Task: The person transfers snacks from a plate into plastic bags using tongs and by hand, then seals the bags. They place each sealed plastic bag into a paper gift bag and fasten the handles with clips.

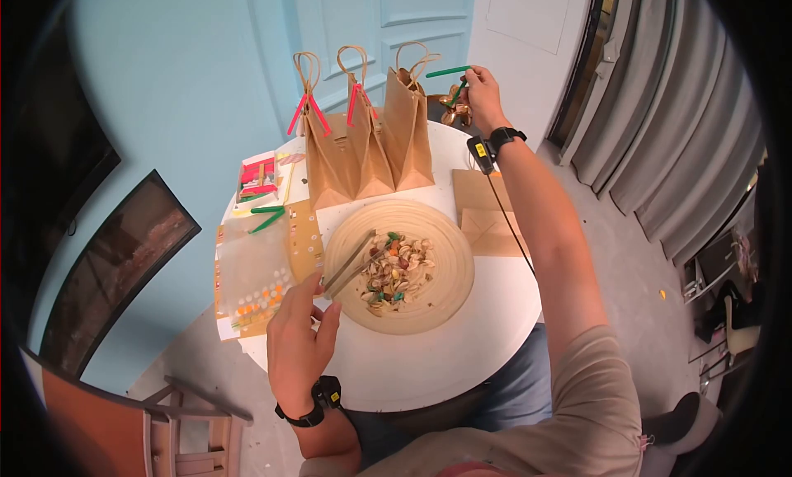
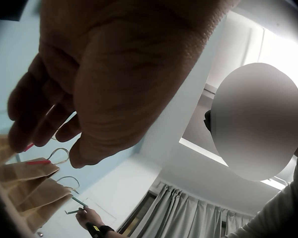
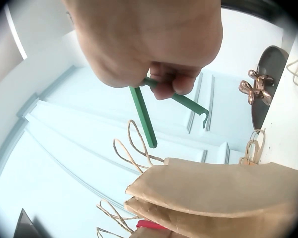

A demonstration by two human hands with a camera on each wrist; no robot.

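My right hand (image 1: 484,96) pinches a green bag sealing clip (image 3: 145,119) by its hinge end, its two arms spread apart. It is up beside the handles of the rightmost paper bag (image 1: 410,135). Two more paper bags (image 1: 373,155) stand to the left, each with a pink sealing clip (image 1: 353,104) hanging by its top. My left hand (image 1: 299,345) hovers at the near left rim of the round plate (image 1: 450,291), fingers loosely bent. Right by its fingertips, metal tongs (image 1: 351,261) lie on the plate beside a heap of dried potpourri-like pieces (image 1: 400,271).
Another green clip (image 1: 266,220) lies open on printed sheets at the left, near a box of pink clips (image 1: 258,178). A flat folded paper bag (image 1: 491,217) lies right of the plate. Behind the bags is a shiny copper-coloured ornament (image 1: 452,108). A wooden chair (image 1: 194,432) stands lower left.
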